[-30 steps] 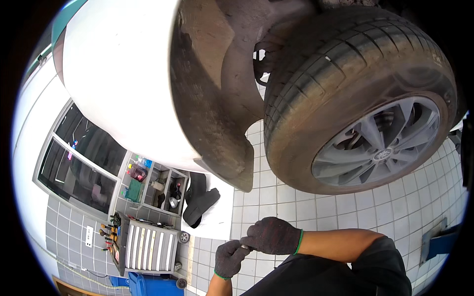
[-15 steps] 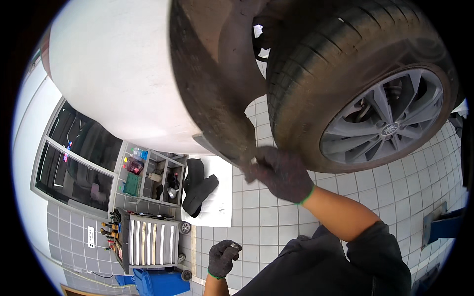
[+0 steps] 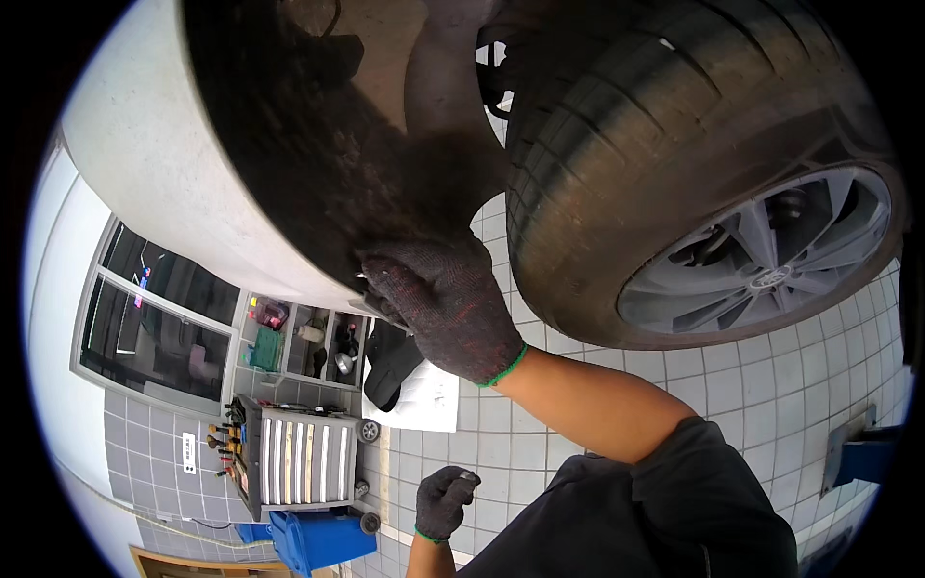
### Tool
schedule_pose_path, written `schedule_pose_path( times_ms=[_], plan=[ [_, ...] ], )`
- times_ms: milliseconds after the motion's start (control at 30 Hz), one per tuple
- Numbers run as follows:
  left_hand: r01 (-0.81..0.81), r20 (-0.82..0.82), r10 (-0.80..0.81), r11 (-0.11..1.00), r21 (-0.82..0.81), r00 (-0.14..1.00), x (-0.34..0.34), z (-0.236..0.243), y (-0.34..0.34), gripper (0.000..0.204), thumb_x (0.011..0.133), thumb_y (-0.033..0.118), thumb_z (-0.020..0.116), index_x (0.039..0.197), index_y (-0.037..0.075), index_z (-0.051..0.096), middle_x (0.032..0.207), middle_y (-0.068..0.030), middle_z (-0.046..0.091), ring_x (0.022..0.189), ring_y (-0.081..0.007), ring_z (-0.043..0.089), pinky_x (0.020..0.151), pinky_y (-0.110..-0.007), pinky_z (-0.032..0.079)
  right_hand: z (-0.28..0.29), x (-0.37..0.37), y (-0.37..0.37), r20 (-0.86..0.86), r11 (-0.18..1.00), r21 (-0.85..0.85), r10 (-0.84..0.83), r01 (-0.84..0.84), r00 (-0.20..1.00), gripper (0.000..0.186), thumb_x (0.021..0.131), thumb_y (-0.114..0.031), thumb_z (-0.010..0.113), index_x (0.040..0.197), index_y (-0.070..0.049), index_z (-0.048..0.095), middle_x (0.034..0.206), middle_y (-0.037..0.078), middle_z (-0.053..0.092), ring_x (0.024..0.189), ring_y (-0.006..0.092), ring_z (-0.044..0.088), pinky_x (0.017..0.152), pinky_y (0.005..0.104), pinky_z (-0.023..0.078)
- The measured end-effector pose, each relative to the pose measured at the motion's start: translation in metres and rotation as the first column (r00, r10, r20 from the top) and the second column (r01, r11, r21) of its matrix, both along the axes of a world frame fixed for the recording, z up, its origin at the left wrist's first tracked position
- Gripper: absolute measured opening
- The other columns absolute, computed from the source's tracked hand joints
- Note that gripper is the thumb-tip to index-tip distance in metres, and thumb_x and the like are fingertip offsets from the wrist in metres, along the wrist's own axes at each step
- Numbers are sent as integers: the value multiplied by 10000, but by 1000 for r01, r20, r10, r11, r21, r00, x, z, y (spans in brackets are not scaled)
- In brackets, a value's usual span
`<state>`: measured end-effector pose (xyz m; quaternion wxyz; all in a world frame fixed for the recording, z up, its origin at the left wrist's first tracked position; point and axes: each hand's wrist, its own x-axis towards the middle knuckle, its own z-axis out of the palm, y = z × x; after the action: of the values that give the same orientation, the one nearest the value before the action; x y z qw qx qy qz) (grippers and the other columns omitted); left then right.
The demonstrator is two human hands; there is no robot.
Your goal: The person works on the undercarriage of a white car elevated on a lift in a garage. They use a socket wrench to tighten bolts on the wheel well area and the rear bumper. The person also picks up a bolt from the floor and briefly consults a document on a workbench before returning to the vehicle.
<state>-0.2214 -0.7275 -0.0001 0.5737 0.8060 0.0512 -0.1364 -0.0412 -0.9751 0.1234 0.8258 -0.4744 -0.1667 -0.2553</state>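
My right hand [image 3: 445,310], in a dark knit glove with a green cuff, is closed at the lower edge of the dark wheel arch liner [image 3: 318,164]. A small pale tip shows by its thumb; what the fingers hold is hidden. Beside this hand stands the car's wheel [image 3: 766,275], with a grey spoked rim and a worn, dusty tyre [image 3: 597,183]. The white body panel [image 3: 145,154] curves along the liner's outer edge. Lower down, my left hand [image 3: 445,504], gloved alike, is curled round a small shiny object that I cannot make out.
A grey tool trolley [image 3: 306,458] with drawers and screwdrivers stands at left, above a blue bin [image 3: 323,541]. Black curved pieces [image 3: 390,361] lie on a white sheet [image 3: 432,397]. Shelves [image 3: 313,342] hold bottles. A blue metal part [image 3: 872,458] sits at far right.
My right hand has moved left and up along the liner's edge. The view has shifted closer to the wheel arch. My left hand stays curled, much as before.
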Motion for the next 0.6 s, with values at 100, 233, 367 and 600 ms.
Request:
schedule_pose_path(
  times_ms=[100, 233, 367, 600],
  plan=[
    [-4, -9, 4, 1000, -15, 1000, 0, -6, -2, 179, 950, 145, 692, 935, -27, 741, 683, -28, 648, 623, -101, 570, 584, -267, 454, -3, 4, 2, -16, 994, -67, -90, 89, 996, 256, 979, -298, 716, 1102, -82, 779, 989, 155, 761, 892, 291, 736, 800, 398, 564],
    [-7, 7, 7, 1000, 12, 1000, 1, -5, -6, 195, 952, 176, 701, 933, -13, 746, 679, -20, 641, 625, -97, 570, 582, -268, 452, -4, 8, 2, -78, 999, -2, 48, -49, 996, 223, 1018, -185, 679, 1088, 17, 743, 922, 121, 741, 788, 162, 708, 701, 305, 567],
    [6, 12, -7, 1000, 14, 1000, 4, -11, 1, 211, 951, 200, 706, 930, -6, 749, 673, -21, 636, 625, -96, 569, 577, -271, 451, 5, 5, -3, -134, 997, -7, 71, -73, 988, 251, 1029, -201, 666, 1109, 23, 745, 839, 100, 747, 715, 123, 688, 663, 278, 553],
    [-9, -10, 9, 1000, -28, 1000, 6, -14, 14, 205, 955, 200, 709, 938, 0, 751, 682, -12, 638, 631, -87, 566, 581, -265, 448, 21, -2, -2, -123, 955, 226, 223, -191, 967, 132, 990, -122, 705, 977, -4, 761, 732, 80, 703, 632, 144, 700, 559, 297, 551]
  ],
)
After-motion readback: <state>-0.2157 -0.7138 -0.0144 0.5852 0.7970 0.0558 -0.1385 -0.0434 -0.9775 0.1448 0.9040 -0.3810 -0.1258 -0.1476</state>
